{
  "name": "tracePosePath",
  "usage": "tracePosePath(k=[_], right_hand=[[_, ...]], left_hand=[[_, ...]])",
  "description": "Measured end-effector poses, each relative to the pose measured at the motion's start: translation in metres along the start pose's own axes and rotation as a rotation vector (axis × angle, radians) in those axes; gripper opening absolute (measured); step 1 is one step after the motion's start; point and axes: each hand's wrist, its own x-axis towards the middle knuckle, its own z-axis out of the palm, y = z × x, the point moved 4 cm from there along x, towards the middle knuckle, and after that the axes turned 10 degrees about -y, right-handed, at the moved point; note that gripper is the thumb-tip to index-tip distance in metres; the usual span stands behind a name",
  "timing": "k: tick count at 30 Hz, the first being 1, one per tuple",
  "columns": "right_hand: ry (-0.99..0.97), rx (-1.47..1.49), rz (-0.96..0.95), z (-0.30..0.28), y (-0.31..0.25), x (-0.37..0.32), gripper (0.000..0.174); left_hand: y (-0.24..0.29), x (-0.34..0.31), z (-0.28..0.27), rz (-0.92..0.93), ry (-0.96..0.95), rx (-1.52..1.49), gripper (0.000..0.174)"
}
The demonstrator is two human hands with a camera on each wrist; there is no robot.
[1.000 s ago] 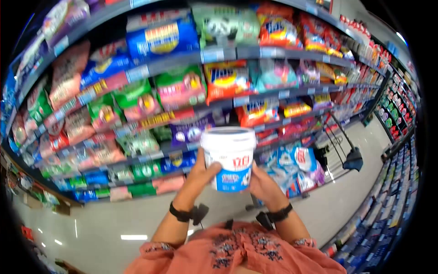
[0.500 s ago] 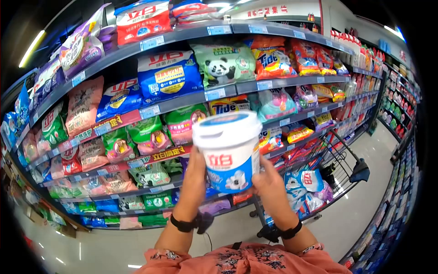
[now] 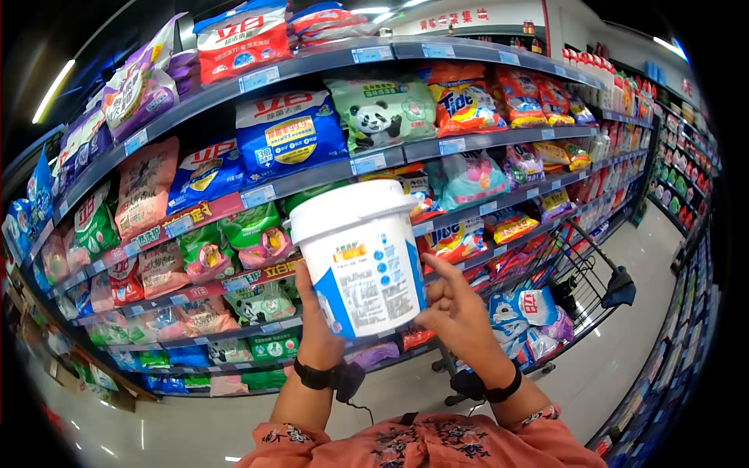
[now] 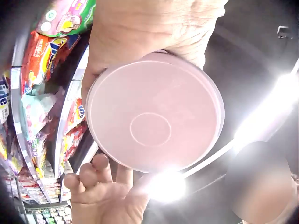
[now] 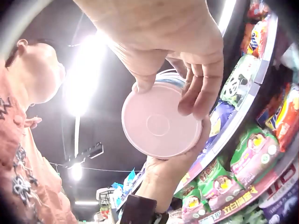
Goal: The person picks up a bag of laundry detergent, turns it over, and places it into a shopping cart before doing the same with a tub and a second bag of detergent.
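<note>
Bucket [image 3: 360, 265], white and blue, held aloft before the front edges of the shelving [image 3: 316, 67], near upright, slightly tilted. Left grip [image 3: 317, 316]: wrapped against its left side, grasping it. Right grip [image 3: 460, 312]: index extended toward the right side, thumb at lower edge, other fingers curled; whether it grasps, cannot tell. Versus half a second ago: bucket turned, small-print panel [image 3: 378, 277] replacing red characters; shifted left; right index now straightened.

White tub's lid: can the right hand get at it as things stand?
Likely yes: the right hand is beside the tub, below its lid, with nothing visible between them. The left hand holds the tub's opposite side, also below the lid.
</note>
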Motion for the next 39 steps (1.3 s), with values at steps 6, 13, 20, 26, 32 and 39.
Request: tracePosePath(k=[6, 13, 20, 26, 32, 39], right_hand=[[-0.002, -0.097, -0.009, 0.000, 0.003, -0.003, 0.082], [-0.004, -0.071, -0.004, 0.001, -0.006, -0.010, 0.079], [0.054, -0.336, -0.063, -0.003, -0.026, -0.017, 0.075], [0.030, -0.280, -0.054, -0.004, -0.030, -0.016, 0.075], [0.027, -0.241, -0.047, -0.005, -0.029, -0.017, 0.078], [0.030, -0.168, -0.034, -0.005, -0.030, -0.020, 0.080]], left_hand=[[-0.014, 0.002, -0.011, -0.013, -0.017, -0.122, 0.080], [-0.015, 0.002, -0.003, -0.011, -0.025, -0.099, 0.078], [-0.022, 0.004, -0.012, 0.016, -0.072, -0.282, 0.066], [-0.016, 0.000, 0.000, 0.016, -0.062, -0.143, 0.065], [-0.015, 0.001, 0.004, -0.002, -0.086, -0.177, 0.067], [-0.014, 0.000, 0.004, -0.025, -0.055, -0.108, 0.071]])
